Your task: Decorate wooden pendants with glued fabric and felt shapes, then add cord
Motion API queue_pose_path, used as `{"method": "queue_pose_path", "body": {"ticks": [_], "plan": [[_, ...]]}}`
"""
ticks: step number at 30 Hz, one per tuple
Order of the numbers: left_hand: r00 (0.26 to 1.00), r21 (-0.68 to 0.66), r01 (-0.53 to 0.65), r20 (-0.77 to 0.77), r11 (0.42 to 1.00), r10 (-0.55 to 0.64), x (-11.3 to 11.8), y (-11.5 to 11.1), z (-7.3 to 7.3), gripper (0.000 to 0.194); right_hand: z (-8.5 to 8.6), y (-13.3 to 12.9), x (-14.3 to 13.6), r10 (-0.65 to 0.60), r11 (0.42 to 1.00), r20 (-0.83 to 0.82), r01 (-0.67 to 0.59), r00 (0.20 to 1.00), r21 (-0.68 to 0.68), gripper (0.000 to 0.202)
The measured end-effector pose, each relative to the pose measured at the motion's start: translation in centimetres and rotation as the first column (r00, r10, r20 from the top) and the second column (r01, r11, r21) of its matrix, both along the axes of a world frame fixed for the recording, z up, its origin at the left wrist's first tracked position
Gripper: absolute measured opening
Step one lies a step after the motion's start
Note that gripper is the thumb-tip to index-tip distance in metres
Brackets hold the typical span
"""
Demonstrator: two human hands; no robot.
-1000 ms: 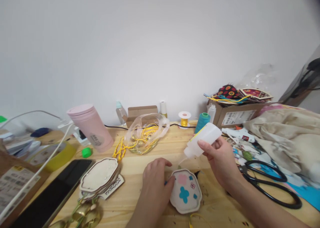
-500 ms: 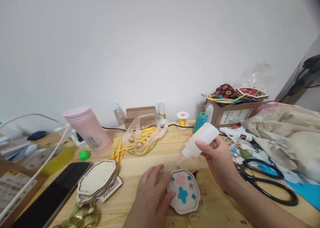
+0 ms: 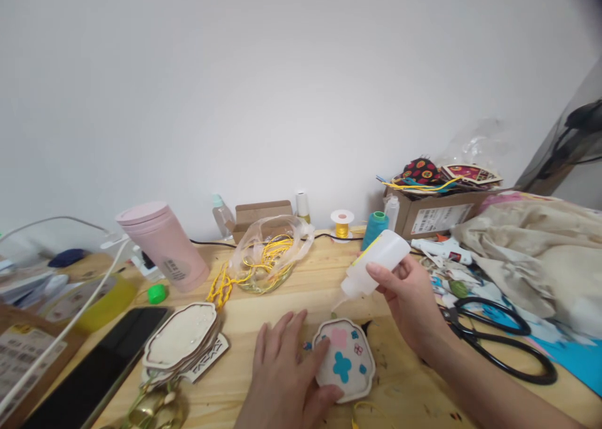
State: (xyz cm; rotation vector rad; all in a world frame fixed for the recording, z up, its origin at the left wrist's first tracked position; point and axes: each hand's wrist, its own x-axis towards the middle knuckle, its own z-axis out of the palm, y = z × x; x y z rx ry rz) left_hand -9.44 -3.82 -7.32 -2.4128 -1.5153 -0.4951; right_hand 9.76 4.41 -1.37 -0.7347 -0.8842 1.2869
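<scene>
My right hand (image 3: pixel 407 297) is closed round a white plastic squeeze bottle (image 3: pixel 380 253). It tilts nozzle-down to the left, and its thin tip is just above the top edge of a scalloped pale plaque (image 3: pixel 320 369). On the plaque are a pink flower (image 3: pixel 339 337), a larger blue flower (image 3: pixel 342 367) and several small blue and red-outlined pieces. My left hand (image 3: pixel 289 372) lies with fingers spread on the table, its thumb and index finger resting on the plaque's left side. A small blue-and-red piece (image 3: pixel 307 345) shows beside the index finger.
To the left are a stack of scalloped plaques (image 3: pixel 181 338), a black phone (image 3: pixel 101 372), brass bells (image 3: pixel 157 410) and a pink tumbler (image 3: pixel 162 244). Black-handled scissors (image 3: pixel 512 354), fabric scraps and cloth (image 3: pixel 531 253) lie right. Yellow cords (image 3: pixel 277 250) sit in a plastic bag behind.
My left hand's fingers have spread, and its thumb and index finger have moved further onto the plaque. The bottle stays tilted in my right hand; the whole view has shifted slightly.
</scene>
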Motion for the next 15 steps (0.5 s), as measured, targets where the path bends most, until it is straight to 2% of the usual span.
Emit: {"method": "queue_pose_path", "body": {"ticks": [5, 7, 9, 10, 12, 14, 15], "plan": [[0.993, -0.035, 0.032, 0.114, 0.999, -0.027, -0.4, 0.3, -0.7, 0.042, 0.1, 0.0, 0.1, -0.001, 1.000, -0.007, 0.001, 1.000, -0.011, 0.035], [0.974, -0.090, 0.062, 0.222, 0.994, -0.040, -0.4, 0.3, -0.6, 0.043, 0.1, -0.1, 0.1, -0.001, 1.000, -0.016, 0.000, 1.000, -0.011, 0.036], [0.915, -0.148, 0.067, 0.402, 0.987, -0.002, -0.3, 0.0, 0.2, 0.040, 0.2, -0.2, 0.0, 0.000, 1.000, -0.032, -0.001, 1.000, -0.013, 0.036], [0.854, -0.182, 0.050, 0.517, 0.982, 0.053, -0.2, -0.1, 0.9, 0.038, 0.2, -0.2, 0.0, 0.002, 1.000, -0.042, -0.003, 0.999, -0.018, 0.036], [0.647, -0.299, -0.024, 0.722, 0.954, 0.243, -0.5, -0.2, 2.6, 0.036, 0.3, -0.1, 0.1, 0.012, 0.999, -0.081, -0.016, 0.997, -0.045, 0.034], [0.421, -0.440, -0.075, 0.799, 0.895, 0.429, -1.3, 0.0, 4.4, 0.033, 0.3, 0.0, 0.2, 0.037, 0.993, -0.159, -0.054, 0.986, -0.101, 0.029], [0.352, -0.477, -0.084, 0.808, 0.875, 0.474, -1.9, 0.2, 5.1, 0.033, 0.3, 0.1, 0.3, 0.049, 0.987, -0.211, -0.080, 0.976, -0.137, 0.027]]}}
